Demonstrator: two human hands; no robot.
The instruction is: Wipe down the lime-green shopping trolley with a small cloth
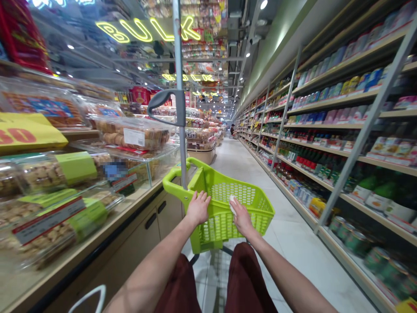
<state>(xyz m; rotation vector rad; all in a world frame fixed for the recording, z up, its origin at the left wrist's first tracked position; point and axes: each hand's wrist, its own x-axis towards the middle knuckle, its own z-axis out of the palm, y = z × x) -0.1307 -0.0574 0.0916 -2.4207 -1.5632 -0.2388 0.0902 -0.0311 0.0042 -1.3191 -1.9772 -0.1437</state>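
A lime-green plastic shopping cart (264, 208) with slotted basket walls stands right in front of my knees. My left hand (198, 208) lies on the cart's near side, close to the handle end, fingers slightly spread and nothing visible in them. Against the near rim of the basket, my right hand (241, 216) is closed on a crumpled white tissue (232, 203); most of the tissue is hidden by the fingers. A grey metal pole (179, 56) rises from the handle end of the cart, with a grey plastic grip (180, 108) partway up.
To the left, a counter (130, 237) bears clear boxes of snacks (130, 132) and price signs. Tall shelves (329, 126) with cans and bottles line the right. Between them runs a pale tiled aisle (228, 150), with a person (232, 130) far off.
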